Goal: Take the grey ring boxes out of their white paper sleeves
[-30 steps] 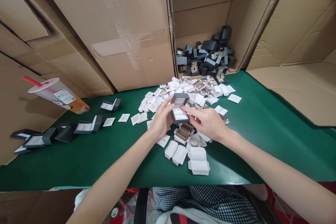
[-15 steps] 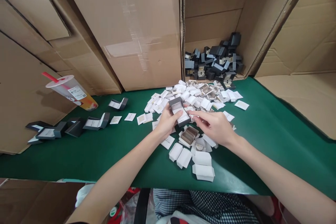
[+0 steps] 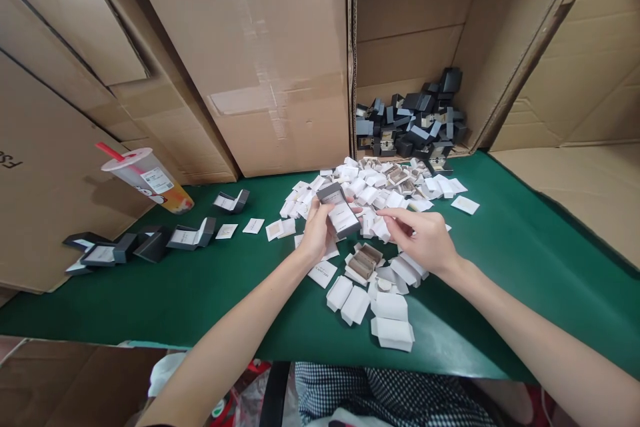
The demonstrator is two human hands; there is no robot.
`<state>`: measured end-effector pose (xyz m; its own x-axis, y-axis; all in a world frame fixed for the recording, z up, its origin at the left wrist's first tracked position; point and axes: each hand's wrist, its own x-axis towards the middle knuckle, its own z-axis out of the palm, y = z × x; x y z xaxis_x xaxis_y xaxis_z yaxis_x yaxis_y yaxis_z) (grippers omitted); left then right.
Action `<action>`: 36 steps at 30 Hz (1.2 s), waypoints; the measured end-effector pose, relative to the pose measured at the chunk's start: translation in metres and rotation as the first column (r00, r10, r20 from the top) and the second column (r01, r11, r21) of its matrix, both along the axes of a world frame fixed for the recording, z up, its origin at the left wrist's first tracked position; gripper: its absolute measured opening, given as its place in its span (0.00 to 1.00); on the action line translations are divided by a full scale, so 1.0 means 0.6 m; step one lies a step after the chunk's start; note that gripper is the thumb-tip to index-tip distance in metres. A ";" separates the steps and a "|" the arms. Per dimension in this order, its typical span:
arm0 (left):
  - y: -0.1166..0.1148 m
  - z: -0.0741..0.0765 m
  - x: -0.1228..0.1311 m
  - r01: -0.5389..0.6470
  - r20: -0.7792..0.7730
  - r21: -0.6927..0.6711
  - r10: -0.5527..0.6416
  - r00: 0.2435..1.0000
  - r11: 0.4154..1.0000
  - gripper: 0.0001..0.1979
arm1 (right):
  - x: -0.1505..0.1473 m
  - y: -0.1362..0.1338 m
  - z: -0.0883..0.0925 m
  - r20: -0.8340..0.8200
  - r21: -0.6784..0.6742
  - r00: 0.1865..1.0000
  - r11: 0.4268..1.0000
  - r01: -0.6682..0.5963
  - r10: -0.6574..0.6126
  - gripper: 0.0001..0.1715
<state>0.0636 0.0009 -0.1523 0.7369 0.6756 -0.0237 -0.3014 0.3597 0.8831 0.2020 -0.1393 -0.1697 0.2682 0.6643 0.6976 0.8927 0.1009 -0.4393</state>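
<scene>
My left hand (image 3: pixel 316 233) grips a small open dark grey box (image 3: pixel 339 208) with a white insert, held above the green table (image 3: pixel 200 280). My right hand (image 3: pixel 423 239) hovers just right of it with fingers curled over a heap of small white inserts (image 3: pixel 370 190), fingertips touching one white piece. Below my hands lie a brown-lined tray (image 3: pixel 363 261) and several folded white card pieces (image 3: pixel 391 320).
A pile of dark grey boxes (image 3: pixel 410 117) sits in an open carton at the back. Several open grey boxes (image 3: pixel 145 243) lie at the left beside a tipped drink cup with a red straw (image 3: pixel 147 180). Cardboard walls surround the table.
My right hand has let go of the box and moved right onto the white pile. The left hand keeps the box, tilted slightly left. The camera view has shifted a little.
</scene>
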 end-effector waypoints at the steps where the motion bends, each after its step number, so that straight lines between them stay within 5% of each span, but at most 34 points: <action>1: 0.000 0.002 -0.001 -0.006 0.002 0.016 0.006 1.000 1.000 0.20 | 0.001 0.000 -0.001 0.003 0.002 1.000 1.000 0.002 -0.002 0.15; 5: 0.014 0.003 -0.003 -0.094 0.016 0.161 0.092 0.996 0.982 0.17 | 0.006 -0.002 0.002 0.020 0.052 0.999 0.998 0.025 -0.026 0.15; 8: 0.045 -0.006 -0.004 -0.266 0.025 0.330 0.273 0.962 0.906 0.14 | 0.014 -0.004 0.004 0.022 0.100 0.997 0.993 0.070 -0.072 0.14; 13: 0.120 -0.018 -0.023 -0.501 0.048 0.649 0.626 0.778 0.572 0.09 | 0.033 -0.006 -0.004 -0.011 0.113 0.996 0.990 0.090 -0.089 0.14; 15: 0.150 -0.020 -0.037 -0.557 0.031 0.704 0.764 0.644 0.441 0.10 | 0.038 -0.007 -0.007 -0.012 0.099 0.996 0.991 0.088 -0.087 0.13; 17: 0.177 -0.023 -0.050 -0.591 -0.034 0.709 0.856 0.516 0.385 0.11 | 0.042 -0.007 -0.007 -0.014 0.089 0.996 0.992 0.094 -0.093 0.13; 27: 0.238 -0.032 -0.093 -0.553 -0.204 0.744 0.915 0.347 0.375 0.24 | 0.042 -0.012 -0.003 0.009 0.089 0.996 0.992 0.089 -0.090 0.12; 31: 0.230 -0.018 -0.105 -0.381 -0.323 0.817 0.890 0.322 0.434 0.34 | 0.042 -0.012 -0.003 0.043 0.085 0.997 0.994 0.067 -0.071 0.11; 36: 0.200 -0.002 -0.147 -0.087 -0.507 0.836 0.823 0.257 0.542 0.30 | 0.042 -0.011 -0.002 0.053 0.074 0.996 0.995 0.071 -0.075 0.12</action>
